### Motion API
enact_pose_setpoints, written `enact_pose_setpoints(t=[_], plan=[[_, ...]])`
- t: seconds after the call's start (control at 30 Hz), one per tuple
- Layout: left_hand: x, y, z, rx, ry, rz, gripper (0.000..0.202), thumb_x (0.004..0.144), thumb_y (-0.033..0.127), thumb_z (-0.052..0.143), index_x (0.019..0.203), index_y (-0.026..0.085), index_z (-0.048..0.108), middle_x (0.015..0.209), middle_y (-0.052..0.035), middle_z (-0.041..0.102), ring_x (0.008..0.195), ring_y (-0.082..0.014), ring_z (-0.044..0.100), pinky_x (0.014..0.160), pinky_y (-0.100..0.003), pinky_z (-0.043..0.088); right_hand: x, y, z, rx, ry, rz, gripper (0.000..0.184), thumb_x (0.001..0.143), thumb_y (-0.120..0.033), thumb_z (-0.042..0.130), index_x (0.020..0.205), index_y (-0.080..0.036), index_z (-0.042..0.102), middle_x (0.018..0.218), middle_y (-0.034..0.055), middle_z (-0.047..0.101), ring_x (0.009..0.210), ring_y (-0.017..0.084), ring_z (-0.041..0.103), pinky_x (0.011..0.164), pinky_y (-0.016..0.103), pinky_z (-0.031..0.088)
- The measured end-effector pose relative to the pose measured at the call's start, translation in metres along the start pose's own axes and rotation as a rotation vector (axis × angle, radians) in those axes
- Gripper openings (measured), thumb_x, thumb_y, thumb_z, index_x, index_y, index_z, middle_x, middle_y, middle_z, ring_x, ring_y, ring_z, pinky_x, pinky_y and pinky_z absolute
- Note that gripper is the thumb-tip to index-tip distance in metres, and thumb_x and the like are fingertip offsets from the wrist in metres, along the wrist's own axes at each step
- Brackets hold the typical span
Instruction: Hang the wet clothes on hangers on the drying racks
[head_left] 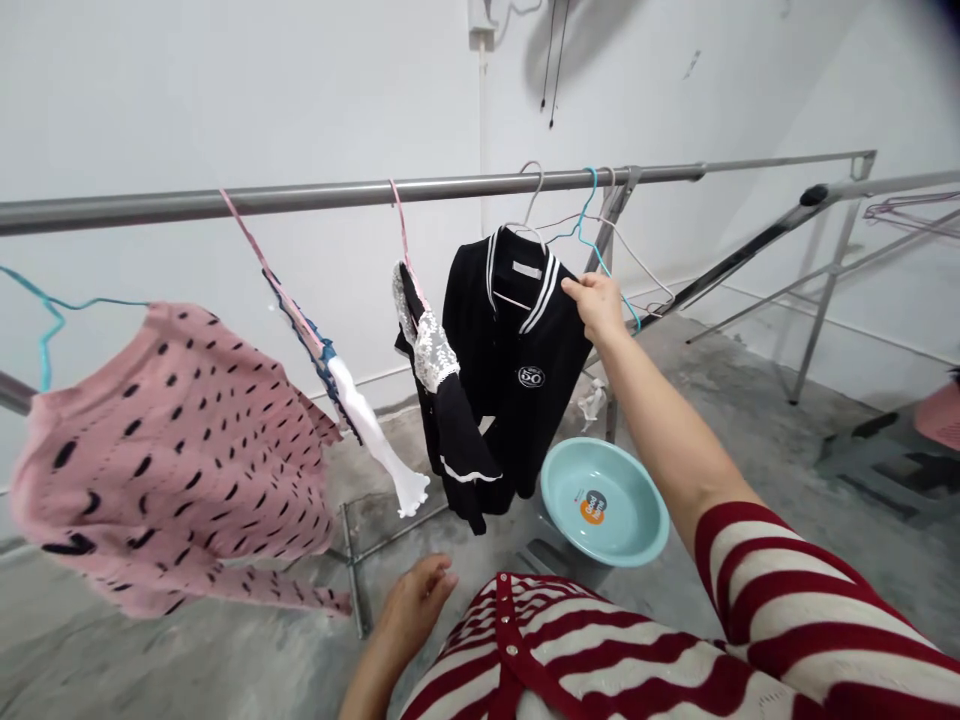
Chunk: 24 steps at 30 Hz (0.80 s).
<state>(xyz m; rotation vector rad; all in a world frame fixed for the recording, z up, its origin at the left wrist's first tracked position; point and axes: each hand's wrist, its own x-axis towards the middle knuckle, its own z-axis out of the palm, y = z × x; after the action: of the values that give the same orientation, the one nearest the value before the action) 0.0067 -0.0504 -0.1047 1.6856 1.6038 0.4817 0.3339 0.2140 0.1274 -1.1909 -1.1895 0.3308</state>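
Note:
A black jacket (480, 300) with white-striped collar edges and a round white "50" emblem hangs on a hanger (534, 190) from the metal rail. My right hand (598, 305) pinches it at the shoulder on the right. Low in front of my body is my left hand (416, 600), its fingers loosely bent and apart, with nothing in it. Just left of the jacket hangs a black garment (476, 430) with white lace. Farther left are a narrow white and blue garment (367, 420) and a pink sweater (195, 430) with black marks.
The metal rail (315, 196) crosses at chest height. Bare blue (586, 225) and pale hangers (637, 258) hang right of the jacket. A light blue basin (641, 530) stands below on a grey stool. More rack bars (832, 270) and a grey stool (862, 455) are at the right.

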Motion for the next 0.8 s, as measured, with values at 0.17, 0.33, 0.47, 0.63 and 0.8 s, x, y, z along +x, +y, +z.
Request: enact_pose_setpoints(t=[0.17,0.33,0.47,0.63,0.8], plan=[[-0.001,0.005,-0.001,0.032,-0.023,-0.012,0.042,0.081,0.046,0.043,0.104,0.016,0.062,0.094,-0.0087,0.071,0.088,-0.0215,0.066,0.079,-0.032,0.049,-0.01,0.013,0.009,0.068,-0.006,0.034,0.026,0.068,-0.03,0.065,0.056,-0.018,0.045,0.052,-0.0058,0.034,0.051,0.007,0.031,0.051,0.024,0.028],[0.004,0.014,0.0,0.075,-0.075,-0.016,0.04,0.082,0.044,0.043,0.104,0.016,0.062,0.097,-0.0095,0.07,0.088,-0.0215,0.065,0.079,-0.031,0.047,-0.013,0.018,0.005,0.086,-0.121,0.02,0.022,0.069,-0.034,0.067,0.069,-0.017,0.054,0.06,-0.0027,0.047,0.06,0.01,0.045,0.058,0.025,0.038],[0.011,0.026,0.007,0.104,-0.121,0.011,0.04,0.083,0.043,0.044,0.106,0.016,0.062,0.097,-0.0094,0.07,0.088,-0.0215,0.065,0.078,-0.032,0.047,-0.023,0.029,0.0,0.148,-0.247,0.034,0.026,0.066,-0.035,0.068,0.083,-0.016,0.06,0.074,0.0005,0.06,0.071,0.014,0.055,0.066,0.028,0.046],[0.021,0.043,0.019,0.128,-0.164,0.045,0.037,0.083,0.04,0.045,0.107,0.017,0.063,0.1,-0.0087,0.07,0.091,-0.0211,0.065,0.081,-0.03,0.047,-0.042,0.057,-0.015,0.073,-0.242,0.065,0.036,0.065,-0.031,0.069,0.097,-0.016,0.063,0.088,0.0028,0.066,0.083,0.019,0.059,0.076,0.033,0.049],[0.032,0.056,0.032,0.195,-0.231,0.058,0.037,0.085,0.04,0.044,0.107,0.017,0.063,0.095,-0.0076,0.071,0.086,-0.0201,0.064,0.079,-0.03,0.046,-0.063,0.09,-0.034,-0.027,-0.258,0.111,0.047,0.064,-0.032,0.071,0.107,-0.015,0.06,0.1,0.0053,0.067,0.094,0.023,0.06,0.088,0.04,0.047]])
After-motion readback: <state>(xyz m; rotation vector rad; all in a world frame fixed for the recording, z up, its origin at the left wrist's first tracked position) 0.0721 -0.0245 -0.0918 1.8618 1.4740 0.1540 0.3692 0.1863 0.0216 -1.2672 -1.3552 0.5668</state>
